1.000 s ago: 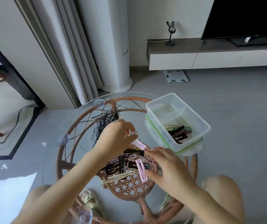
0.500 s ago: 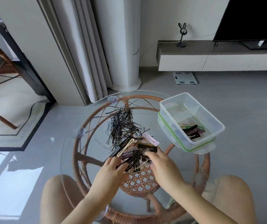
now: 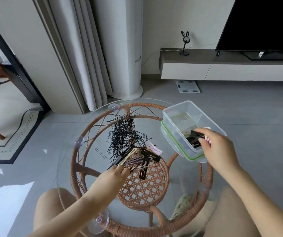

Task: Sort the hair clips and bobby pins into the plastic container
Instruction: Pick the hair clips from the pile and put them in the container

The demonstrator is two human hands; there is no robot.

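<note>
A round glass table [image 3: 79,127] on a rattan frame is filling the lower middle of the view, with the person's bare knees showing at either side beneath it. At the table's far right edge a clear plastic container [image 3: 176,115] is sitting on top of its green-rimmed lid [image 3: 173,142], tilted a little toward the camera; dark clips are lying in its near end.

The right hand [image 3: 217,147] is hovering over the container's near corner, fingers closed around a black hair clip [image 3: 196,134], with what looks like a pink clip [image 3: 207,139] tucked behind the knuckles, though that part is too blurred to be sure.

The left hand [image 3: 113,175] is resting on the glass near the table's middle, its fingertips pinching loosely at the near end of a mixed pile of hair clips [image 3: 137,159], cream, mauve and black, lying crossed over one another. A single pale pink clip [image 3: 153,147] is lying just beyond that pile.

Further back, a loose heap of thin black bobby pins [image 3: 122,134] is spreading over the glass, touching the far side of the clip pile, with one wavy pin [image 3: 101,153] lying apart at its left.
</note>
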